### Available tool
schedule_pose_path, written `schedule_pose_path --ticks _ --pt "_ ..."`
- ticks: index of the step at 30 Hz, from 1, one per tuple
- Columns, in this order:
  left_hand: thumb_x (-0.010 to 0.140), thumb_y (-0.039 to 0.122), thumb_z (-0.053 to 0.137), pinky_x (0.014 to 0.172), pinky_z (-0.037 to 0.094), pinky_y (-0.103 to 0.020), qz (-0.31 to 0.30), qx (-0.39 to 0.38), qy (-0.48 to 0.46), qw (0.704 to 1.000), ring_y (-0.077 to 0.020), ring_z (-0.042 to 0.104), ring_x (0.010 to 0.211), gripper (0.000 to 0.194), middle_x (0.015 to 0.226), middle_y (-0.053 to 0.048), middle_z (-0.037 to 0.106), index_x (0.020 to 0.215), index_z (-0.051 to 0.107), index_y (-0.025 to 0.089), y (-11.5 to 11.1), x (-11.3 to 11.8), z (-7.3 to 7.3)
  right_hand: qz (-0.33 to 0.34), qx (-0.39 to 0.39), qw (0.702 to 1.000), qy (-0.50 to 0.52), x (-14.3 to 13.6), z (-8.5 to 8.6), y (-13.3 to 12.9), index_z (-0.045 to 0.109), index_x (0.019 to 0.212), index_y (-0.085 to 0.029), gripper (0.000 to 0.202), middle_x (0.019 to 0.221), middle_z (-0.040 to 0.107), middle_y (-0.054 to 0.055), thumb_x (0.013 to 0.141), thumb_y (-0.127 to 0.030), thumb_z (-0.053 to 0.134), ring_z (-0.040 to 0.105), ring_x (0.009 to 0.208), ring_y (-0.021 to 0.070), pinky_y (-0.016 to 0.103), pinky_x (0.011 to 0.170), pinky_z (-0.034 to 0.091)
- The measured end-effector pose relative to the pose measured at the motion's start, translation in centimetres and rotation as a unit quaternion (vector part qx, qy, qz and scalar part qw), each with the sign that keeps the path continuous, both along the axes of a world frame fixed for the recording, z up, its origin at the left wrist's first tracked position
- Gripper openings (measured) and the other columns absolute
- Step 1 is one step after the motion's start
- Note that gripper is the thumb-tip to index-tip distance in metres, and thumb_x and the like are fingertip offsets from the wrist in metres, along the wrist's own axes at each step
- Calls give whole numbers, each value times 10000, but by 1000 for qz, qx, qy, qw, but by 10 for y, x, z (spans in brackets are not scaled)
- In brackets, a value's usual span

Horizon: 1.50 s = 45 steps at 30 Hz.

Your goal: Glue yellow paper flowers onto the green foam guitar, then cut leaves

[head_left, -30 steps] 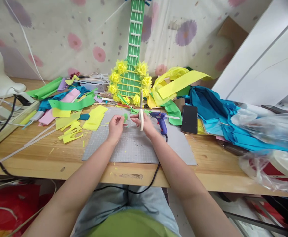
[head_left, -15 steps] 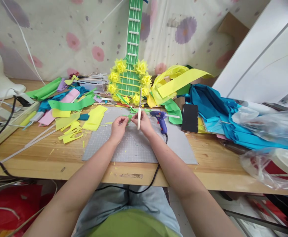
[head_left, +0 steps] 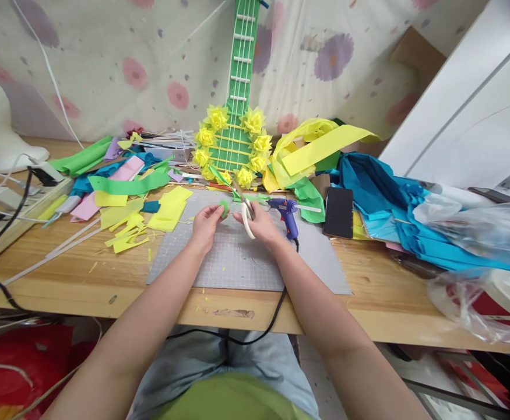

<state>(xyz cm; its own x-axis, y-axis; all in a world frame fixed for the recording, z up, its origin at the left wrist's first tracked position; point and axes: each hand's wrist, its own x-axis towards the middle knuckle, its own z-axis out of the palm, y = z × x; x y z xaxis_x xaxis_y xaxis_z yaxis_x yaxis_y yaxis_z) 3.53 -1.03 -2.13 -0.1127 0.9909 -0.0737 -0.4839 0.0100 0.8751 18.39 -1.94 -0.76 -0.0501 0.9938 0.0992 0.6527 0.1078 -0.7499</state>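
Observation:
My left hand (head_left: 206, 226) pinches a small rounded piece of green paper (head_left: 224, 209) between thumb and fingertips, above the grey cutting mat (head_left: 220, 268). Just right of it, my right hand (head_left: 259, 221) is closed around white-handled scissors (head_left: 248, 219), whose blades point up and away, apart from the green piece. Right of that hand, a purple glue gun (head_left: 288, 216) lies on the mat with a white glue stick out of its back. Behind the hands stands a green paper-covered guitar shape (head_left: 232, 140) edged with yellow paper flowers (head_left: 253, 121).
Yellow paper scraps (head_left: 127, 233) and green strips (head_left: 130, 185) lie on the left. A black phone (head_left: 338, 212) and blue crepe paper (head_left: 381, 192) lie on the right. A power strip (head_left: 31, 210) with cables is at far left. The glue gun's cord (head_left: 276, 315) hangs over the table edge.
My hands have moved slightly apart. The scissors have tilted from upright to leaning left, and the green piece in my left hand now shows its rounded outline.

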Motion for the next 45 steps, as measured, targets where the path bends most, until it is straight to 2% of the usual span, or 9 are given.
schedule_pose_path --ticks 3,6,11,25,30,36,40,45 --pt "592 211 751 810 468 -309 -4 -7 -78 997 -119 629 703 190 660 6 634 660 589 139 1 -4 2 62 -6 990 -125 1 6 -11 471 873 -211 415 770 582 8 749 -607 492 541 733 185 303 708 363" --pt "642 186 716 802 479 -299 -4 -19 -106 994 -101 613 679 136 669 6 636 678 593 140 3 -8 2 106 8 977 -184 -2 9 -17 487 892 -205 453 789 613 24 773 -640 443 560 746 190 295 721 349" --pt "691 166 670 801 483 -280 -22 -27 -116 993 -97 602 701 63 726 0 649 695 609 149 3 -10 2 113 10 967 -227 -6 11 -19 502 945 -202 520 813 645 40 785 -682 384 582 747 189 272 694 337" --pt "742 116 594 777 489 -260 -35 -42 -120 991 -79 584 651 75 682 5 626 673 594 146 0 -6 4 75 16 966 -247 -8 10 -17 557 961 -207 599 834 678 59 757 -733 358 608 756 207 254 589 297" --pt "710 136 642 798 488 -280 -37 -23 -112 993 -92 603 690 63 708 0 640 676 589 144 3 -9 0 72 18 964 -254 -6 10 -17 569 945 -210 596 834 681 56 764 -731 343 605 747 198 252 579 287" --pt "626 177 725 780 491 -298 -30 -8 -77 997 -107 615 679 148 694 -3 644 676 592 139 9 -15 -7 69 15 961 -266 -1 8 -15 584 947 -217 591 835 679 54 763 -727 350 605 753 197 252 581 285" --pt "619 177 724 759 493 -297 -18 14 -44 999 -107 616 659 135 671 3 635 653 599 137 9 -17 -6 70 10 962 -265 3 9 -14 595 939 -217 591 816 676 47 751 -730 369 600 744 195 251 575 283" --pt "597 174 738 770 492 -311 -1 7 -13 1000 -107 612 643 149 653 10 620 636 601 130 9 -17 -4 72 9 962 -264 8 9 -12 611 919 -215 569 809 675 36 742 -717 411 594 736 187 249 576 288"
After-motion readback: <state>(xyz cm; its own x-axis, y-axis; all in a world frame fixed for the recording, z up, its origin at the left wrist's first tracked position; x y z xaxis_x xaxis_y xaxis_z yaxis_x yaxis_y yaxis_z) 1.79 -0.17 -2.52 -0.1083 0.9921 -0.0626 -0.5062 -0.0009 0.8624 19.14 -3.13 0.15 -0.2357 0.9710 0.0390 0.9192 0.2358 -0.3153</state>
